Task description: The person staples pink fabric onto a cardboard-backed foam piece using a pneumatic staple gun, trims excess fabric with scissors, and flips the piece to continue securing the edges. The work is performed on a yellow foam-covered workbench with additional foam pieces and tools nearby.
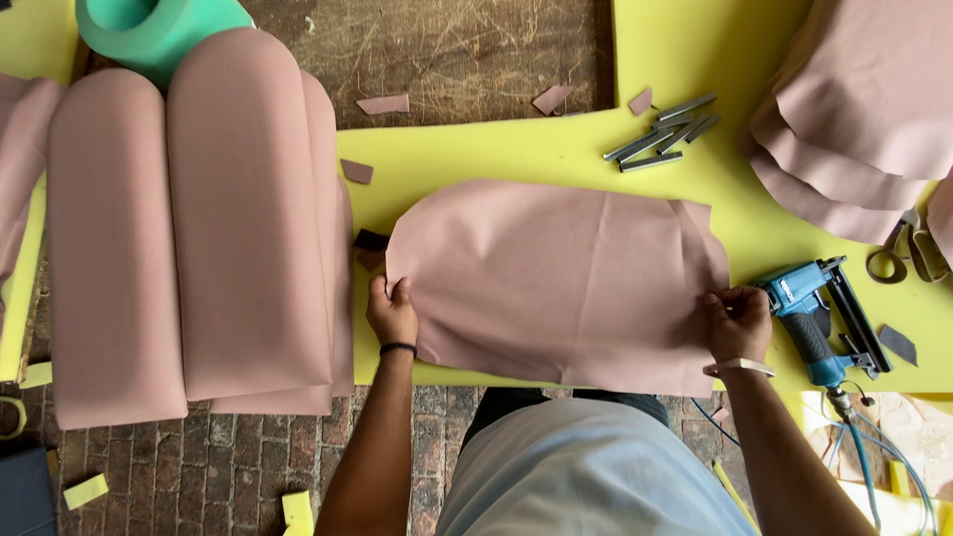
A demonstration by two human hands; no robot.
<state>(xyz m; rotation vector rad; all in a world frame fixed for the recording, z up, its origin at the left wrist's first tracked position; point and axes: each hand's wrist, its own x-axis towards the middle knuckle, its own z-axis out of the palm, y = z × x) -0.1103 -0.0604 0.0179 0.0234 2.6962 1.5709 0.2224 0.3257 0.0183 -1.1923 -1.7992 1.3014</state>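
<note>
A dusty-pink sheet of leatherette (556, 278), rounded at its left end, lies flat on a yellow foam sheet (496, 149). My left hand (391, 313) grips the sheet's lower left edge. My right hand (738, 323) pinches its right edge. Both hands hold the sheet spread between them. A blue pneumatic staple gun (816, 318) lies just right of my right hand, its hose (874, 467) trailing toward me.
Padded pink arch-shaped panels (189, 228) lie side by side at left, with a green foam roll (149, 30) above them. Staple strips (660, 134) lie at the back, a pile of pink fabric (864, 109) and scissors (908, 253) at right. Small scraps are scattered about.
</note>
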